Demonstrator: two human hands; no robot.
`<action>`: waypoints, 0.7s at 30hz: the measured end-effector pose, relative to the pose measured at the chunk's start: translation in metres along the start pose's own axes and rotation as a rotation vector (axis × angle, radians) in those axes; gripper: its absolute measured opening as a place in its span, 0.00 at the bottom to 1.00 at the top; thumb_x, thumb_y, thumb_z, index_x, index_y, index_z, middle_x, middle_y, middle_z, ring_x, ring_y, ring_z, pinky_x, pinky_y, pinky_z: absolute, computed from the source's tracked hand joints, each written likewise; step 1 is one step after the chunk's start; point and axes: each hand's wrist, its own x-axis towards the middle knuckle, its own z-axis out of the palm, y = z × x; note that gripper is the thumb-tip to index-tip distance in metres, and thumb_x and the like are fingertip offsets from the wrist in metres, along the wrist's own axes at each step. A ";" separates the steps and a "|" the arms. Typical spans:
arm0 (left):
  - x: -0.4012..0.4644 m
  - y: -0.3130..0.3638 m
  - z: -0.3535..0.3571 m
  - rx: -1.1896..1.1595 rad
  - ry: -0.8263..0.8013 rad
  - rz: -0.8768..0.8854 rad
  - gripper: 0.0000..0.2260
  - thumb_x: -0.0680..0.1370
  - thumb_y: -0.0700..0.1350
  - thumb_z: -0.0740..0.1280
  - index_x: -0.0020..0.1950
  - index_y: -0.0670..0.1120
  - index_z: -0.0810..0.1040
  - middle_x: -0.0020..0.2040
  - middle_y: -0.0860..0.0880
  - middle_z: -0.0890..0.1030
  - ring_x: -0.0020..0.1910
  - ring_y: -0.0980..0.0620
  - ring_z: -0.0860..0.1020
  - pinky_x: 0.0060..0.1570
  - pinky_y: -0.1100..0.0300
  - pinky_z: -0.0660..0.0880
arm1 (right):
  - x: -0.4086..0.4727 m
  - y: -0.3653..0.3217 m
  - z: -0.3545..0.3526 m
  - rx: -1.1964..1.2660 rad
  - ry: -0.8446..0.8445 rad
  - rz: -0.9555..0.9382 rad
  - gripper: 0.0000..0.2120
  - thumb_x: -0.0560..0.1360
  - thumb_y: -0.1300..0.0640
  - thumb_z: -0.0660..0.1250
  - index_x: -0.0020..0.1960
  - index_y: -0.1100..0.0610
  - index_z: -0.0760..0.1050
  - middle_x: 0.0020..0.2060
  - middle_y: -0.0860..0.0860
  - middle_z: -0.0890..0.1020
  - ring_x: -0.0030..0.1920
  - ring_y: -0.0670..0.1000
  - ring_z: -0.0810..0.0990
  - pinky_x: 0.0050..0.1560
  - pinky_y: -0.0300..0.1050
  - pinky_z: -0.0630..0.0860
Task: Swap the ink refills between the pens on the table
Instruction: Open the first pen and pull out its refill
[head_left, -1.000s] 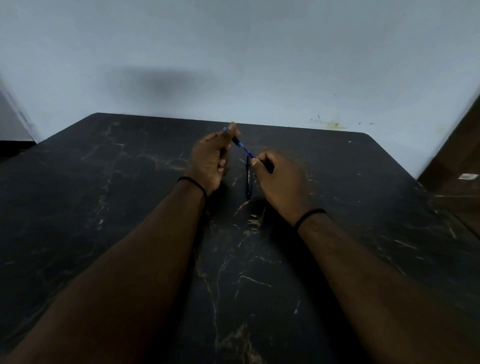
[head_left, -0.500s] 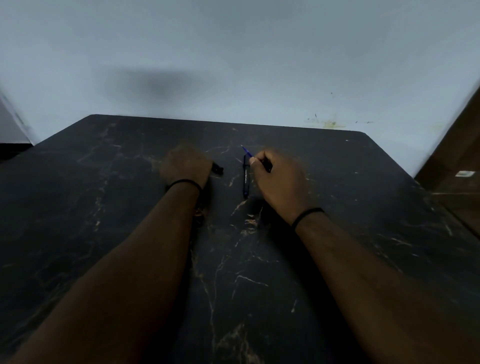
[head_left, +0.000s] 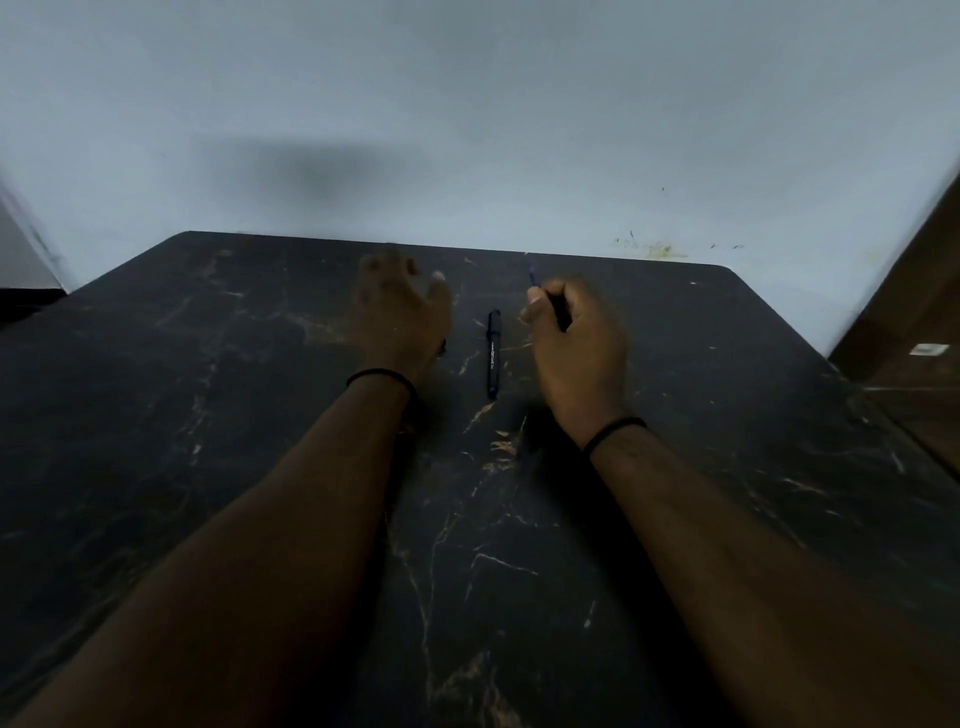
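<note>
so the dark pen (head_left: 493, 353) is lying flat on the black marble-look table (head_left: 208, 415), pretty much dead centre between the two hands, running lengthwise away from the camera with its cap end at the far side and some small white lettering along the barrel. nothing is touching it. just to its right, the right hand (head_left: 576, 353) is curled into a loose fist and pinching a thin blue refill (head_left: 532, 274) between thumb and fingers, with only the short blue end poking up out of the top of the grip toward the far edge of the table; the rest of it is hidden inside the hand. there also looks to be something dark tucked in that fist near the forefinger, but it's too murky to say what. on the other side of the pen, the left hand (head_left: 402, 312) is out over the table with the fingers spread and relaxed, not holding anything, a bit motion-blurred at the fingertips. both wrists have a thin black band (head_left: 382, 375) on them. behind the table there's a plain pale wall (head_left: 467, 130) with a soft shadow on it and a small yellowish stain (head_left: 662, 252) low down on the right, plus a brown wooden surface (head_left: 914, 291) at the right edge.
</note>
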 end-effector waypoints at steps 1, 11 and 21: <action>-0.004 0.007 0.001 -0.073 0.017 0.132 0.12 0.77 0.51 0.66 0.53 0.44 0.74 0.53 0.45 0.75 0.47 0.47 0.76 0.44 0.56 0.72 | 0.001 -0.001 -0.001 0.042 0.058 0.000 0.08 0.81 0.50 0.64 0.47 0.52 0.77 0.39 0.48 0.83 0.39 0.49 0.82 0.43 0.51 0.80; -0.031 0.030 0.018 -0.133 -0.339 0.540 0.20 0.73 0.57 0.68 0.60 0.50 0.80 0.46 0.55 0.78 0.44 0.58 0.75 0.41 0.67 0.69 | 0.011 -0.009 -0.010 0.268 0.236 -0.060 0.04 0.82 0.56 0.63 0.53 0.57 0.70 0.47 0.47 0.82 0.48 0.40 0.82 0.44 0.32 0.75; -0.037 0.037 0.022 -0.127 -0.299 0.439 0.13 0.76 0.55 0.62 0.39 0.48 0.79 0.37 0.50 0.80 0.35 0.50 0.76 0.36 0.54 0.75 | 0.007 -0.017 -0.008 0.357 0.162 -0.140 0.02 0.84 0.59 0.59 0.53 0.56 0.67 0.54 0.52 0.84 0.59 0.44 0.82 0.52 0.37 0.78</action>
